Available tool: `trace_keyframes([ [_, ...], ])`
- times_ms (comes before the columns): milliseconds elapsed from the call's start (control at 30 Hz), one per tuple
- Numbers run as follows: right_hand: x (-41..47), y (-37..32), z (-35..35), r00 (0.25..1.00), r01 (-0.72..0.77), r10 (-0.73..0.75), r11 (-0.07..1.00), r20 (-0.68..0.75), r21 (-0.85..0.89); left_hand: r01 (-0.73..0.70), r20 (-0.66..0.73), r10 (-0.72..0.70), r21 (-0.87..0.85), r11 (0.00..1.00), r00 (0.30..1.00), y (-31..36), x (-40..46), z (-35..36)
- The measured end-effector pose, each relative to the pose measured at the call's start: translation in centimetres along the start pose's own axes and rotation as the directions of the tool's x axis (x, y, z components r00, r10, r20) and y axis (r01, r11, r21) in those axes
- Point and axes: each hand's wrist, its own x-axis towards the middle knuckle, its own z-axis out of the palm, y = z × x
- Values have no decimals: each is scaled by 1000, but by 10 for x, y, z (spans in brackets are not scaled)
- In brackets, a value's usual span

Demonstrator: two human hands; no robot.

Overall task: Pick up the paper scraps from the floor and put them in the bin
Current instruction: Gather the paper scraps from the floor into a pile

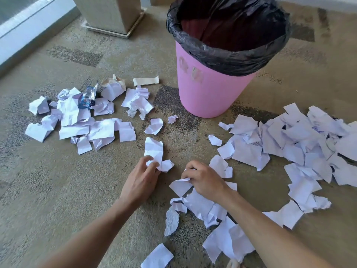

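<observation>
From the head view, a white scrap (157,257) is seen lying nearest on the carpeted floor (58,190), just beside a run of torn pieces (222,238) under the right forearm; the right hand (204,180) is closed around a crumpled scrap (179,186) pinched at its fingertips, low over the floor; the left hand (141,180) is curled with its fingers gripping a creased scrap (156,153), whose far end is stretched out on the carpet; a large heap of paper scraps (299,144) is spread at the right, and a second heap (81,118) is scattered at the left, with a blue and silver wrapper (88,97) lying among it; a few loose pieces are left between the two heaps; a pink bin (208,89) is stood upright beyond the hands, lined with a black bag (231,59) folded over its rim, and no paper can be made out inside; a beige pedestal (110,14) is stood at the far left of the bin.
</observation>
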Motion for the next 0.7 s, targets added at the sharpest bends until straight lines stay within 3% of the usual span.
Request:
trace_keyframes([
  [167,-3,1,-33,973,-164,181,979,-146,124,89,91,-86,-22,996,992,4,11,-3],
  [300,-15,19,-54,953,-247,238,969,-188,-24,93,158,-100,51,994,982,11,23,-6],
  [433,-28,33,-58,924,-324,281,935,-259,-143,96,199,-147,242,965,969,15,23,-5],
  [700,-48,46,-61,744,-654,598,744,-300,-138,133,223,-204,296,946,953,19,42,-2],
])
